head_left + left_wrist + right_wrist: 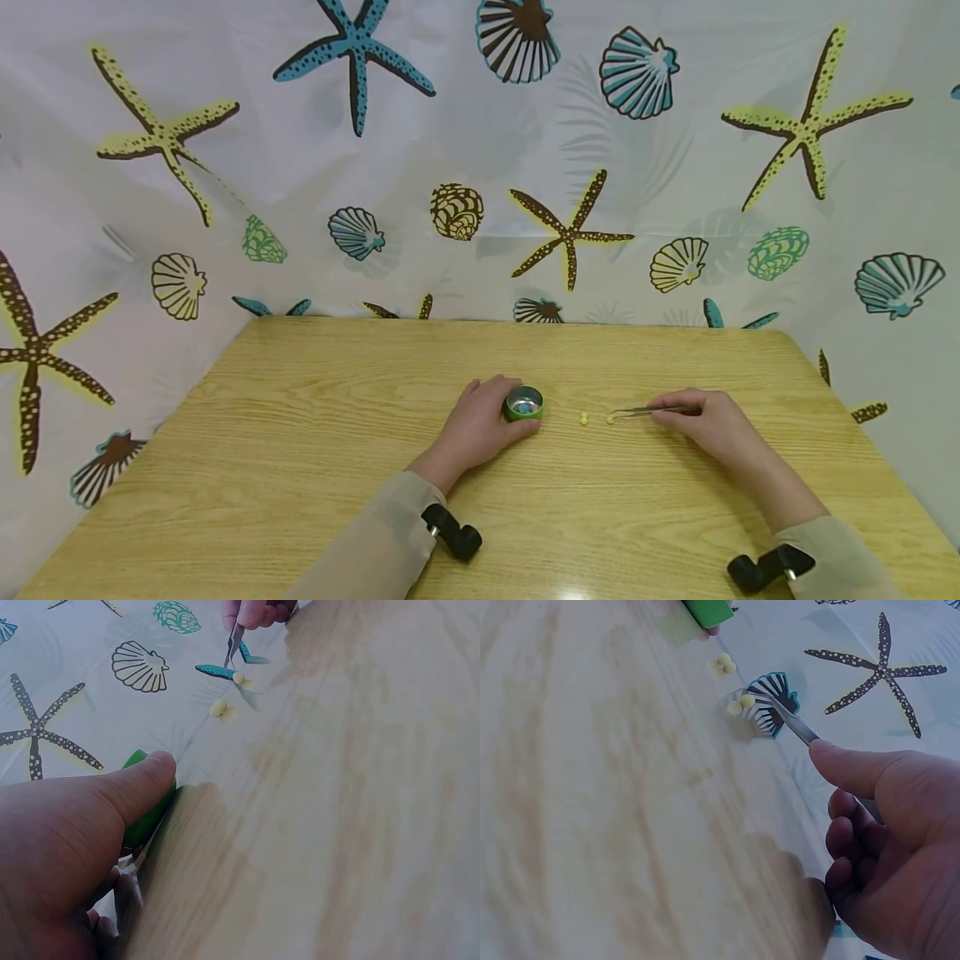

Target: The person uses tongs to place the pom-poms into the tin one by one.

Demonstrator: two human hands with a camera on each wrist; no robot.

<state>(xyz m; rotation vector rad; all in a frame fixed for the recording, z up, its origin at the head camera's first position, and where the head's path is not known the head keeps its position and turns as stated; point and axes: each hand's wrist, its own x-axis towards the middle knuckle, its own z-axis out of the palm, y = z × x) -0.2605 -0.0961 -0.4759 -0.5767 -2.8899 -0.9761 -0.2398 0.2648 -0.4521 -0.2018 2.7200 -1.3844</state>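
Pale sleeves (375,533) reach over the bench (225,467), its surface streaked with tan wood grain. My right hand (708,421): fingers clamped on slim metal tweezers (800,729), whose bent tips meet a small, round, pale-yellow ball (748,700) on the bench; cannot tell whether they grip it. More yellow balls (584,420) lie just to its left. My left hand (480,425): thumb and fingers curled round a green cup (709,610), circular, shiny metallic inside, holding something blue (524,409). Behind: white backdrop (420,150), faintly creased, printed with starfish and shells.
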